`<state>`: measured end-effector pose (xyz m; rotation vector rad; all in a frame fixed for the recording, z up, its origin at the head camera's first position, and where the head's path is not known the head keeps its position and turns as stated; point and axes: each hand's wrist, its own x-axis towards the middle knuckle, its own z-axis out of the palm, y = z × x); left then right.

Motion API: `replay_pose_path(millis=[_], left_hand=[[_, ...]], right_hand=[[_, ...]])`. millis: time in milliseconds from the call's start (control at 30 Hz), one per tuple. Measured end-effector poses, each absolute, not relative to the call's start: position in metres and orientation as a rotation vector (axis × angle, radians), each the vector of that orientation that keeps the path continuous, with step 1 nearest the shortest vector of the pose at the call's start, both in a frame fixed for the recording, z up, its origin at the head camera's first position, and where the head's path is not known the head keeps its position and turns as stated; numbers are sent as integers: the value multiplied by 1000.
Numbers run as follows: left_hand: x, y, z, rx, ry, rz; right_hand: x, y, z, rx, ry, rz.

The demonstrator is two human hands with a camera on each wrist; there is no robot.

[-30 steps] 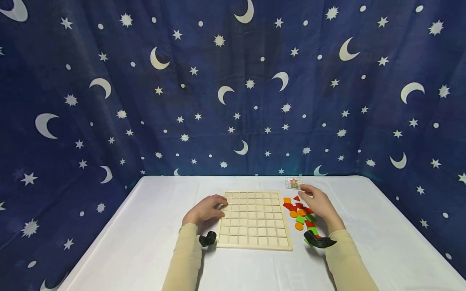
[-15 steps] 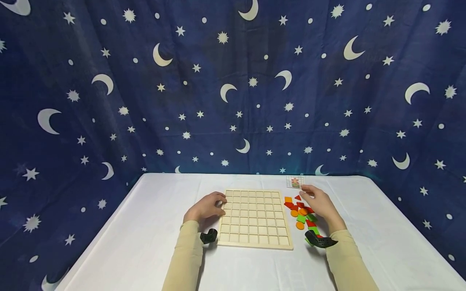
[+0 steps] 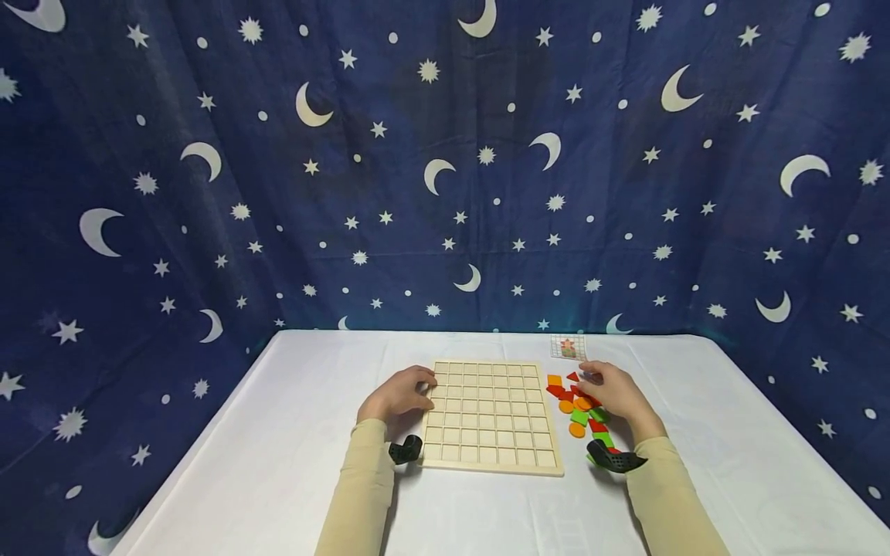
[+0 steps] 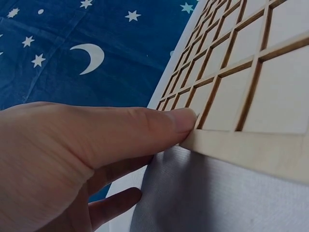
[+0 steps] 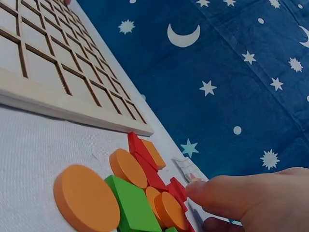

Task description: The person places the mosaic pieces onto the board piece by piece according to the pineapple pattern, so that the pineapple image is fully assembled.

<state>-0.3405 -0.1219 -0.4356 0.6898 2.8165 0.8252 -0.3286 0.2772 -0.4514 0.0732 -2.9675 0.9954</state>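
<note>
My left hand (image 3: 399, 392) rests at the left edge of a pale wooden grid board (image 3: 490, 467); in the left wrist view its straight thumb (image 4: 159, 124) touches the rim, the other fingers loosely bent lower down. My right hand (image 3: 621, 394) hovers with relaxed fingers over a pile of coloured pieces right of the board. Among them are orange discs (image 5: 87, 199), green squares (image 5: 133, 205) and red pieces, including a triangle (image 3: 573, 377). Part of the pile is hidden beneath this hand. Just past its fingertips lies a small picture card (image 3: 568, 347) with a grid and a figure.
A white cloth (image 3: 313, 386) covers the table. Behind it hangs a dark blue curtain (image 3: 389, 255) with moons and stars. A black wrist device (image 3: 615, 457) overhangs the near end of the pile, and another (image 3: 405, 449) sits by the board's lower left corner.
My right hand has drawn back a little from the picture card, lower over the coloured pieces. The left hand stays at the board's edge. The head view has shifted slightly.
</note>
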Motion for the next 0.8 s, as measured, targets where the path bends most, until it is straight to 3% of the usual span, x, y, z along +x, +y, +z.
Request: replay_pose_path(millis=[800], left_hand=[[-342,-128,-441,696,2785,925]], right_hand=[[-351,273,-455,154,-3008,874]])
